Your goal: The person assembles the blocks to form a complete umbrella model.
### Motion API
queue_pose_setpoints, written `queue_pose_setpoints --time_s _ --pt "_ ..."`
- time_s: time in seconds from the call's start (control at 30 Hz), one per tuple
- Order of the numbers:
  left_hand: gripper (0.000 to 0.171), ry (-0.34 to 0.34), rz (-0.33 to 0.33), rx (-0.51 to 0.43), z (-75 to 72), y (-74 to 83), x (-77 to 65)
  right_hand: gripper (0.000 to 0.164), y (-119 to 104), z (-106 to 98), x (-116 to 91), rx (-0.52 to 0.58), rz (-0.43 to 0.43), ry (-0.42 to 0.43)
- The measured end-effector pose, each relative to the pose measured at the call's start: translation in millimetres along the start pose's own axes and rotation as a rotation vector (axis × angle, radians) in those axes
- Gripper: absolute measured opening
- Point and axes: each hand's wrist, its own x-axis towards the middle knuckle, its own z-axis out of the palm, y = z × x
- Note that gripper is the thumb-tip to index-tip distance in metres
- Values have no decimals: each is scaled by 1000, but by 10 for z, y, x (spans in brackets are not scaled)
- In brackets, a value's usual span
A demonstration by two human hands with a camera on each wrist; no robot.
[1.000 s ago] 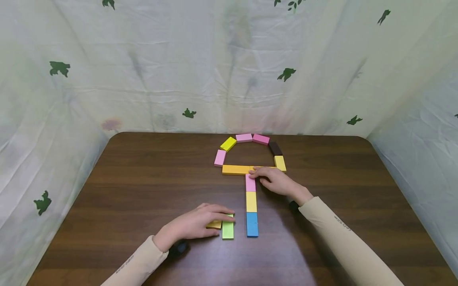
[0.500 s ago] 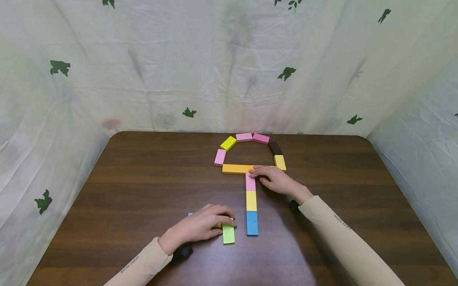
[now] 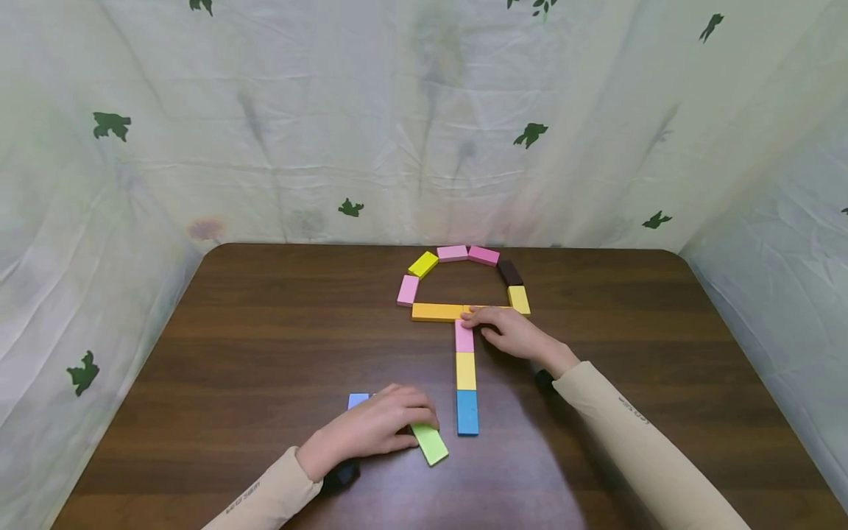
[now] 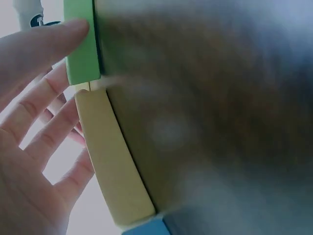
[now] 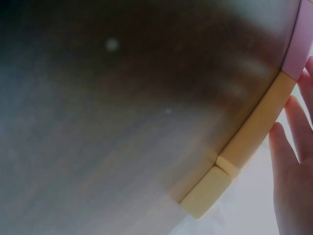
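My left hand [image 3: 377,423] pinches a light green block [image 3: 432,446] near the table's front middle; the block lies slanted, its near end turned right. In the left wrist view, the thumb lies along the green block [image 4: 82,51], and a tan-yellow block [image 4: 115,161] sits by the fingers. From behind the hand a periwinkle block [image 3: 358,400] peeks out. Farther up, the fingertips of my right hand [image 3: 506,331] rest where the orange bar [image 3: 437,313] meets a pink block [image 3: 464,338]. Below that pink block, a yellow block [image 3: 466,371] and a blue block [image 3: 467,414] continue a straight column.
Above the orange bar, several blocks form an arch, among them a yellow one [image 3: 423,264], a bright pink one [image 3: 483,256] and a dark brown one [image 3: 510,272]. The brown wooden table [image 3: 265,316] ends at a white patterned curtain [image 3: 298,147].
The left hand has shifted slightly right and turned the green block from upright to slanted, its near end swinging right. The periwinkle block has come into sight. The right hand has stayed put.
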Motion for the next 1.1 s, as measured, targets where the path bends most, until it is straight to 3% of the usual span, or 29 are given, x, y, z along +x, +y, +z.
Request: queue_pose_setpoints --time_s 0.4,0.83,0.97,1.1 --pt "29 10 -28 65 85 144 1 34 -27 -9 -7 13 11 -4" --pt "40 -7 54 128 60 210 -45 34 -23 -13 -2 2 8 -3" --pt "40 -19 38 123 75 232 -32 34 -21 -15 -1 1 2 -3" --pt "43 -73 -4 90 74 269 -5 34 -13 -9 3 4 3 -6"
